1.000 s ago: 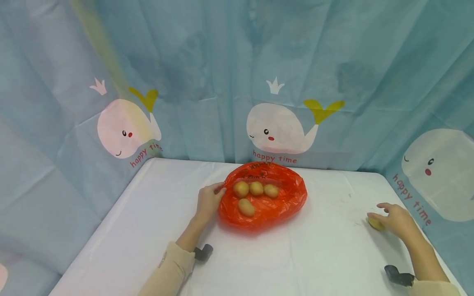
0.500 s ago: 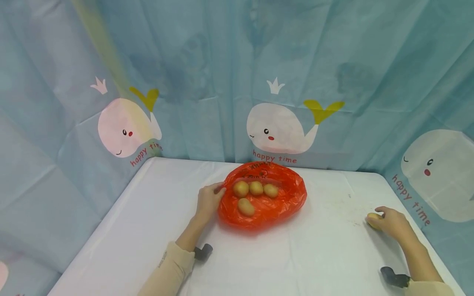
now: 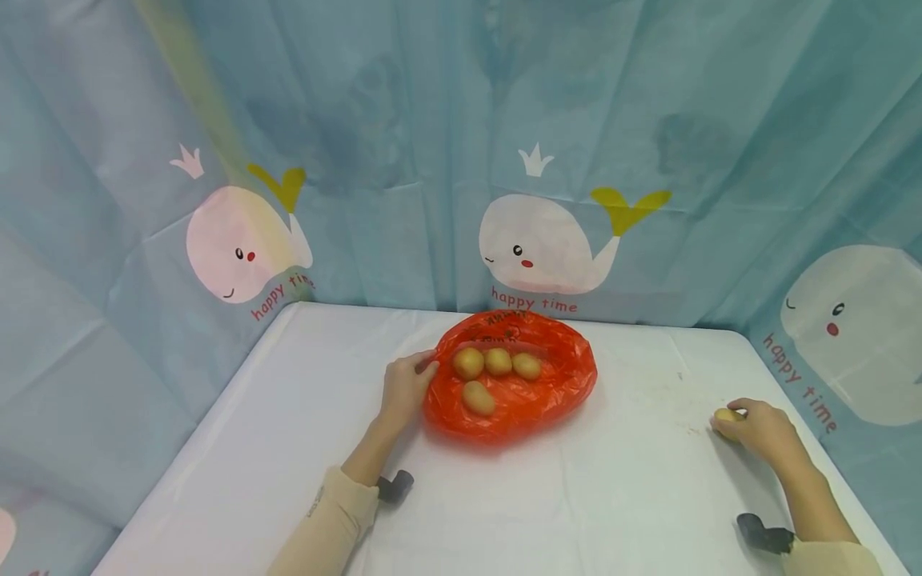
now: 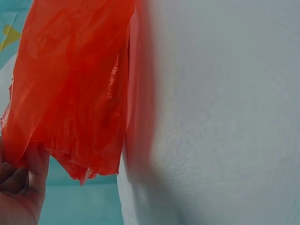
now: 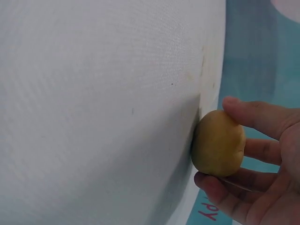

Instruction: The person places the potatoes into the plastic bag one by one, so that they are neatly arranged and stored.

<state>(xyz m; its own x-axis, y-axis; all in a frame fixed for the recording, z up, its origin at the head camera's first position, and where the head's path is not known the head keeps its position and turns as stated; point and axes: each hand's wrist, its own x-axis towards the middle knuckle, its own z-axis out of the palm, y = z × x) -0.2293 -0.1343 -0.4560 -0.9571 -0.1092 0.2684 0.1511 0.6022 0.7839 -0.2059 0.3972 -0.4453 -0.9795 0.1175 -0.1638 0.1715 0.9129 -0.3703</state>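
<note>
A red plastic bag (image 3: 533, 404) lies spread on the table with its mouth opened wide. Inside it are several potatoes (image 3: 498, 362), most in a row and one nearer the front. My left hand (image 3: 406, 390) pinches the bag's left rim between thumb and fingers; in the left wrist view the bag's side (image 4: 75, 84) hangs from that pinch. Far to the right, my right hand (image 3: 765, 430) grips a single potato (image 5: 218, 144), thumb on one side and fingers on the other. That potato sits right at the table surface.
The white-covered table (image 3: 634, 488) reaches back to a blue curtain (image 3: 403, 256) printed with whales. Small dirt marks (image 3: 693, 432) dot the cloth left of the right hand. Black wrist mounts (image 3: 763, 534) stick out from both forearms.
My right hand has lowered and closed its thumb and fingers round the potato, after hovering with fingers spread at it. The left hand keeps its pinch on the bag.
</note>
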